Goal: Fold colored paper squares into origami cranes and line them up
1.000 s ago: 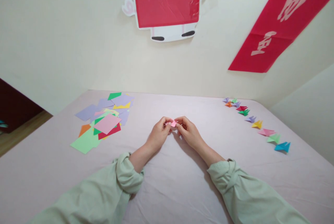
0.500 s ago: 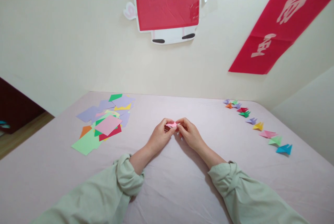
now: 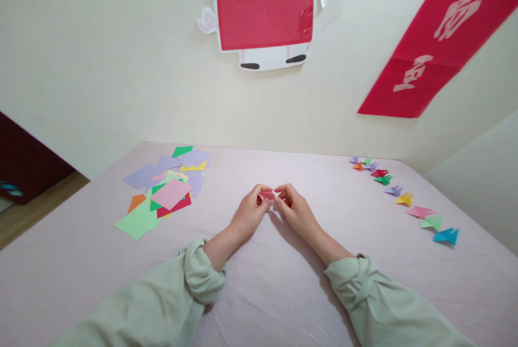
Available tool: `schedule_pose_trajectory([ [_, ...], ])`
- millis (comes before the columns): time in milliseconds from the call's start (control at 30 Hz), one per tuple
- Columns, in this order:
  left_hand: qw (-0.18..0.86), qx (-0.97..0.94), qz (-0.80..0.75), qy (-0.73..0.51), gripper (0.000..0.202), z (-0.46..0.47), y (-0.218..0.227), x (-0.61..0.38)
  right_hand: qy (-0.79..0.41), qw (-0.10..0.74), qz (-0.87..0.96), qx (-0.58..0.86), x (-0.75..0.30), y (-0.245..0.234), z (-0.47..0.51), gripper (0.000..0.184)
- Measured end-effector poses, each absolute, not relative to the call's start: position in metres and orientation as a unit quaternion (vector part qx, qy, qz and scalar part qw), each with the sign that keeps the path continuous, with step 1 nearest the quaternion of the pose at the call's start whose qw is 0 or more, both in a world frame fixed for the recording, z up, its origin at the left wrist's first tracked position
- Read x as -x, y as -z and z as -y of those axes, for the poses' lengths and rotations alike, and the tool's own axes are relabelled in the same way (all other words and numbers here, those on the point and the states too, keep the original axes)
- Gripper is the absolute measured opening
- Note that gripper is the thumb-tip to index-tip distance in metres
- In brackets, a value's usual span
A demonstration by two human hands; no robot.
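Between my two hands, over the middle of the table, is a small piece of folded pink paper (image 3: 266, 195). My left hand (image 3: 249, 211) pinches it from the left with thumb and fingers. From the other side, my right hand (image 3: 297, 209) has its thumb and forefinger at the paper's right tip, the other fingers curled; the exact contact is too small to see clearly. The paper's lower left part is hidden by my left fingers.
Loose coloured paper sheets (image 3: 140, 220) lie overlapping on the left of the cloth-covered table (image 3: 259, 304). A slanting row of folded paper pieces in several colours, including a blue one (image 3: 446, 236), runs along the right. Behind stands a wall (image 3: 259, 104) with red decorations.
The pink paper has turned in my fingers and shows a broader face now. My right fingertips have parted slightly. The whole view has shifted a little.
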State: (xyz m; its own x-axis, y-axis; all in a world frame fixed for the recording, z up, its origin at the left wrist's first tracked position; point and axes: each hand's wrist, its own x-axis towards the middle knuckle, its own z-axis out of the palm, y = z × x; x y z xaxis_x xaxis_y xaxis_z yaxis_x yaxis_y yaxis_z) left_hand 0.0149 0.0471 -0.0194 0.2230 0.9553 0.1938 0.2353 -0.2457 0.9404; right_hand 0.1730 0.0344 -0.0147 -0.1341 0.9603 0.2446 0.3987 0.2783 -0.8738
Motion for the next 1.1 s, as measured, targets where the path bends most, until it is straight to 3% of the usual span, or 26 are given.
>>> schedule_pose_trajectory([
  [267, 0.396, -0.690, -0.425, -0.431, 0.059, -0.048, 0.026, -0.015, -0.211, 0.400, 0.733, 0.508, -0.172, 0.011, -0.032, 0.010],
  [467, 0.474, -0.602, -0.445, -0.463, 0.026, -0.051, 0.028, -0.017, -0.270, 0.448, 0.695, 0.494, -0.174, 0.016, -0.036, 0.008],
  [567, 0.493, -0.586, -0.440, -0.469, 0.021, -0.052, 0.027, -0.018, -0.322, 0.476, 0.651, 0.496, -0.175, 0.017, -0.037, 0.007],
  [1100, 0.485, -0.572, -0.460, -0.475, 0.043, -0.049, 0.016, -0.017, -0.409, 0.515, 0.578, 0.483, -0.175, 0.021, -0.043, 0.015],
])
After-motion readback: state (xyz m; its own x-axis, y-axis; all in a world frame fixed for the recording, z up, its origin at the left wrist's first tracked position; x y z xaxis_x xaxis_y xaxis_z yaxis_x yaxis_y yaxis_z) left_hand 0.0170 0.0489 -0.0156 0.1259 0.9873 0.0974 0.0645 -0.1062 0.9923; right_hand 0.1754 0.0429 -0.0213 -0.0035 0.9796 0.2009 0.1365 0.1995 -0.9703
